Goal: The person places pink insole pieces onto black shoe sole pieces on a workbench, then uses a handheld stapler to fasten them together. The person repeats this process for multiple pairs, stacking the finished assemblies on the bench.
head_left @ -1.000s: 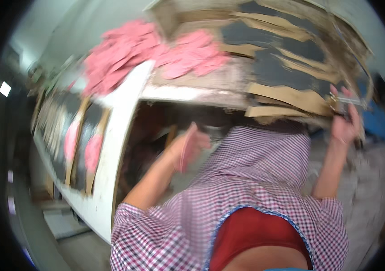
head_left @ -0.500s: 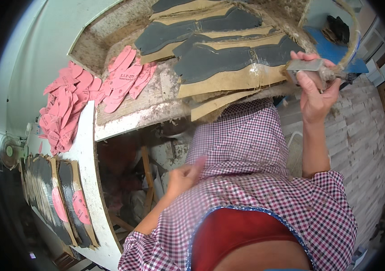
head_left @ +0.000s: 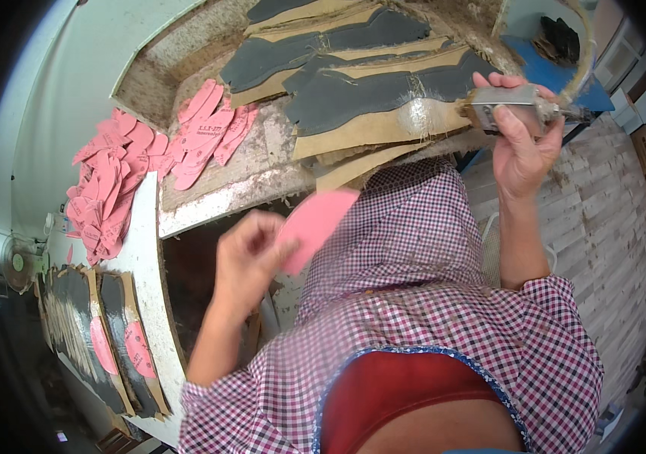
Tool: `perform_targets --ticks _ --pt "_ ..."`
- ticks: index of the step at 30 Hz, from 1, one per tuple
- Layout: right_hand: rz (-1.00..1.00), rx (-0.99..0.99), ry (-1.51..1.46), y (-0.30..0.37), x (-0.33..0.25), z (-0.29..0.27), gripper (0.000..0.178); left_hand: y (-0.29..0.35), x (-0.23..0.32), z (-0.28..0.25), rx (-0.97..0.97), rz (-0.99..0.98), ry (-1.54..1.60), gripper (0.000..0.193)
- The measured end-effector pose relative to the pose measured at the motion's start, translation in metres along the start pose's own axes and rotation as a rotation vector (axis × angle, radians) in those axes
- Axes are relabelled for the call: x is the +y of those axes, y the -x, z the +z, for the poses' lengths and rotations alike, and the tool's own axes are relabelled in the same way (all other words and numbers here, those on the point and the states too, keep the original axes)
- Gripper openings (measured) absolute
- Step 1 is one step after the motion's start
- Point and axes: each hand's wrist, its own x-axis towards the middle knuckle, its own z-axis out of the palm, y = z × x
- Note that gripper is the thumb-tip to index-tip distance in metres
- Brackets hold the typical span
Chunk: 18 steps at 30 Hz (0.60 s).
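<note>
Heaps of pink pieces number two, a larger heap (head_left: 103, 193) and a smaller heap (head_left: 203, 136), both beyond and left of the left hand (head_left: 249, 250); their pieces overlap too much to count. Two stuck pieces (head_left: 139, 349), also pink, lie one each on two strips (head_left: 116, 309), left of and nearer than that hand. Beyond and between the hands, at least three dark panels (head_left: 357, 92) overlap. One metal tool (head_left: 506, 98) sits in the right hand (head_left: 526, 147), and one hose (head_left: 588, 57) curves beyond it. Left fingers and thumb close narrowly on one loose piece (head_left: 323, 225), pinched by its edge, between the hands and nearer the left. Right fingers and thumb grip the tool from either side
</note>
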Motion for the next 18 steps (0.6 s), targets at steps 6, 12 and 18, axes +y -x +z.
perform_targets --ticks 6,12,18 --pt "0.020 0.156 -0.067 -0.001 -0.019 -0.010 0.039 -0.117 0.104 0.048 -0.264 0.319 -0.292 0.013" --pt "0.040 0.229 -0.028 0.005 -0.027 -0.027 0.037 -0.178 0.106 0.110 -0.382 0.359 -0.503 0.015" --pt "0.102 0.275 -0.043 0.011 -0.024 -0.032 0.040 -0.195 0.090 0.118 -0.351 0.362 -0.576 0.016"
